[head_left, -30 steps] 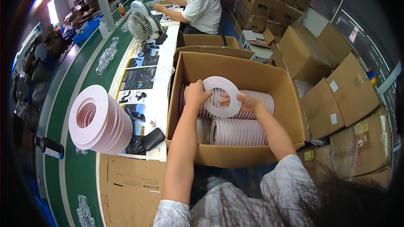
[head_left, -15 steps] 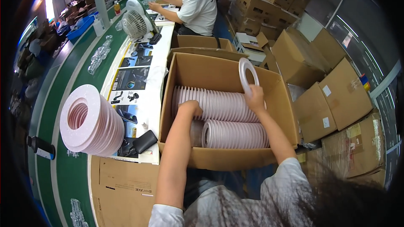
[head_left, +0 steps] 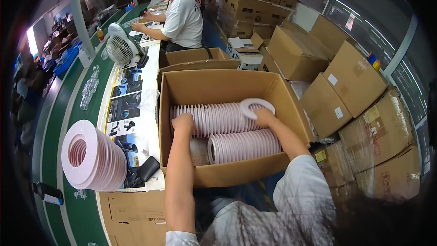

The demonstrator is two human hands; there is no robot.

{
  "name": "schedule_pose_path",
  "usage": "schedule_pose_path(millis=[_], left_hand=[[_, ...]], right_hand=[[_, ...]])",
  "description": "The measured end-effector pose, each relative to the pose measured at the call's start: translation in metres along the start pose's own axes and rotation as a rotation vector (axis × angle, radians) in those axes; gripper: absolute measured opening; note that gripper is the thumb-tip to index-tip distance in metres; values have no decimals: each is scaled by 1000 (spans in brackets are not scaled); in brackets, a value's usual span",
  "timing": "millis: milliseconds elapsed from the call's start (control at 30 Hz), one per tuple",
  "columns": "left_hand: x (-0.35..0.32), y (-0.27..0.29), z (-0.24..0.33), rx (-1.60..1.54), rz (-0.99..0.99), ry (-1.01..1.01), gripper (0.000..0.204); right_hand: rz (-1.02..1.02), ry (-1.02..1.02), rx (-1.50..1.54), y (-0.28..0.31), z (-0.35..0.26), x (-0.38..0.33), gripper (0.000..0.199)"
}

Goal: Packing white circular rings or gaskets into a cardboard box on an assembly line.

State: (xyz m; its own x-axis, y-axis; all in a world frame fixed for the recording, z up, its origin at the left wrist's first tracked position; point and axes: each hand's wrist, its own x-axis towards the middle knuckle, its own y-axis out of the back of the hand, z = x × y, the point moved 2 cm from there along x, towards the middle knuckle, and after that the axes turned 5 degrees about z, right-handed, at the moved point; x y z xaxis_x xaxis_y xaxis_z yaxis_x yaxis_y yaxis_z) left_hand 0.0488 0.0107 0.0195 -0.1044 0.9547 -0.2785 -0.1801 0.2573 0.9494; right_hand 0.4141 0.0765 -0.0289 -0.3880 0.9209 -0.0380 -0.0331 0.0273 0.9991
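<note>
A deep brown cardboard box [head_left: 236,177] stands in front of me with two rows of pale pink, flat rings in it, packed on edge. My left hand [head_left: 183,123] curls over the left end of the farther row [head_left: 211,117]; its fingertips are partly hidden. At that row's right end, my right hand [head_left: 264,116] grips a single pale ring [head_left: 248,103], which is tilted and rests close against the others. The nearer row [head_left: 246,146] is shorter, with a translucent wrapped area [head_left: 199,151] left of it.
Left of the box, a stack of similar rings [head_left: 93,157] stands by a green conveyor [head_left: 79,218]. A black pouch [head_left: 148,168] and a fan [head_left: 119,45] are on the white table. A person [head_left: 184,20] sits beyond. Cartons [head_left: 350,84] are piled on the right.
My right hand has lowered the ring from above the box down to the farther row. My left hand sits nearer that row's left end. The whole view has shifted.
</note>
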Motion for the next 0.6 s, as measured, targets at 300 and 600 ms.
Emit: schedule_pose_path(millis=[300, 600], left_hand=[[9, 1, -3, -62, 379, -62, 12], [9, -4, 3, -128, 431, -45, 41]], right_hand=[[62, -35, 148, 23, 1, -5, 30], [541, -183, 399, 32, -17, -20, 26]])
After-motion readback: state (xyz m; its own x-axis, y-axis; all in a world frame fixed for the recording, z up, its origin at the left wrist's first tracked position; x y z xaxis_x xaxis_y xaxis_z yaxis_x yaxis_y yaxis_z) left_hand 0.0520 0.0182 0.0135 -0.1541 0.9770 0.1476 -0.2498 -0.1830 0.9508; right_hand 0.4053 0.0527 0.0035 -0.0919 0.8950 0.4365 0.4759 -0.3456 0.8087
